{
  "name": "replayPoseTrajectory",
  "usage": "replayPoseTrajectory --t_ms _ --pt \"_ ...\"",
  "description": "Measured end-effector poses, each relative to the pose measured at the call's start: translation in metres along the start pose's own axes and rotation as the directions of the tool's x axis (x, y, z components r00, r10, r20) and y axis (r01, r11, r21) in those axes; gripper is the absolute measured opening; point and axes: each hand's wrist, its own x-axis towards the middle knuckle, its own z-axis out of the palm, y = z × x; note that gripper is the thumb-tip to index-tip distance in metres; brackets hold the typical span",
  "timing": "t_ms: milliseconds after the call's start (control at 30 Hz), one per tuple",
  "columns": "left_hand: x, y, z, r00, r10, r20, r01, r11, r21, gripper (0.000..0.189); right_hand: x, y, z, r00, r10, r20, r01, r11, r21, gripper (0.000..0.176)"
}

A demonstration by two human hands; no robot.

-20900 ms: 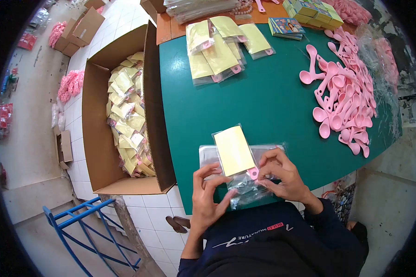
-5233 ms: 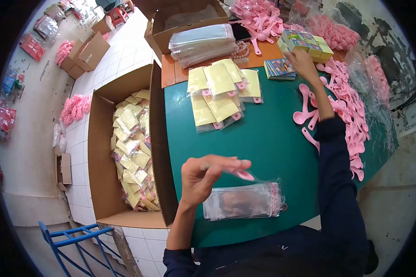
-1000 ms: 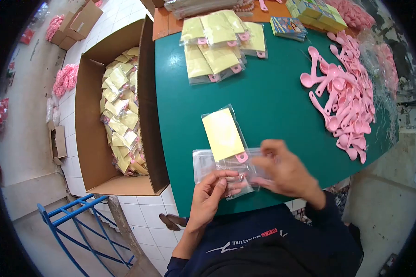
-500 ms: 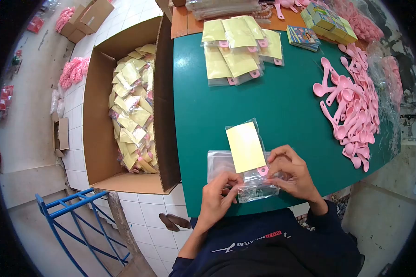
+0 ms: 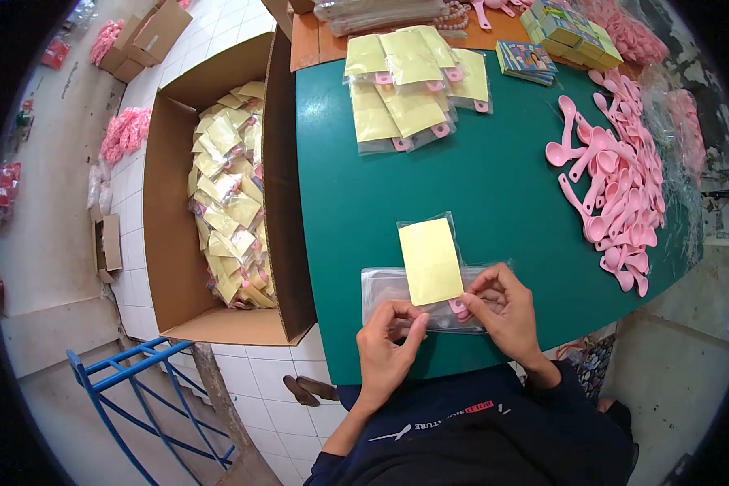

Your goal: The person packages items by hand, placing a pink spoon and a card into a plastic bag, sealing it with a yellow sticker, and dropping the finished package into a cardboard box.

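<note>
A clear plastic packet with a yellow card (image 5: 431, 261) inside lies near the table's front edge. The end of a pink spoon handle (image 5: 458, 307) shows at its lower right. My left hand (image 5: 387, 344) pinches the packet's lower left edge between thumb and forefinger. At the lower right corner, my right hand (image 5: 506, 314) grips the plastic beside the spoon handle. Beneath the packet is a pile of flat clear plastic bags (image 5: 382, 290), partly covered by it and by my hands.
Finished-looking packets with yellow cards (image 5: 413, 109) lie at the back. Loose pink spoons (image 5: 616, 186) are heaped on the right of the green table (image 5: 348, 211), near small booklets (image 5: 526, 61). A cardboard box (image 5: 287, 194) of packets stands left, with a blue metal frame (image 5: 130, 364) below.
The packet's clear lower end, which hung toward me below my fingers, is now folded out of sight. My fingers have shifted along that edge. The view has moved slightly.
</note>
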Motion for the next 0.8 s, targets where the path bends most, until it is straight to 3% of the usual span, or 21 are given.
replayPoseTrajectory --t_ms 133,200,333,433,500,600,667,733,767,800 --pt "0.001 0.007 0.009 0.992 0.017 -0.127 -0.03 0.995 -0.099 0.014 0.0 0.002 0.0 0.999 -0.048 -0.007 0.048 0.999 -0.024 0.007" --pt "-0.001 0.001 0.006 0.996 0.012 -0.087 -0.021 0.994 -0.109 0.013 0.0 0.008 -0.001 0.996 -0.087 0.02 0.088 0.995 -0.041 0.007" --pt "-0.002 -0.004 0.001 1.0 0.006 -0.003 -0.006 0.999 -0.049 0.019 0.0 0.002 0.003 0.998 -0.069 0.011 0.069 0.997 -0.028 0.025" --pt "0.003 0.009 0.001 0.992 0.124 0.033 -0.127 0.979 0.157 0.033 0.0 0.0 0.001 0.997 -0.07 0.042 0.075 0.989 -0.127 0.035" --pt "0.008 0.011 -0.001 0.976 0.207 0.061 -0.215 0.961 0.175 0.04 0.001 -0.008 -0.001 0.996 -0.06 0.064 0.069 0.985 -0.158 0.037" --pt "0.031 0.044 -0.005 0.915 0.374 0.154 -0.404 0.846 0.348 0.046 0.017 -0.041 -0.011 0.956 -0.253 0.148 0.292 0.854 -0.43 0.038" --pt "0.063 0.076 0.0 0.868 0.474 0.151 -0.497 0.828 0.26 0.053 0.044 -0.064 -0.011 0.929 -0.369 0.033 0.369 0.913 -0.173 0.041" --pt "0.1 0.096 0.008 0.816 0.576 0.039 -0.567 0.787 0.243 0.059 0.069 -0.086 -0.031 0.835 -0.55 -0.025 0.507 0.786 -0.355 0.044" --pt "0.109 0.101 0.007 0.779 0.627 0.019 -0.593 0.727 0.345 0.051 0.073 -0.091 -0.048 0.831 -0.555 -0.034 0.459 0.718 -0.523 0.042" --pt "0.108 0.1 0.006 0.764 0.612 0.203 -0.636 0.662 0.397 0.048 0.075 -0.092 -0.072 0.826 -0.562 -0.047 0.39 0.629 -0.672 0.04"
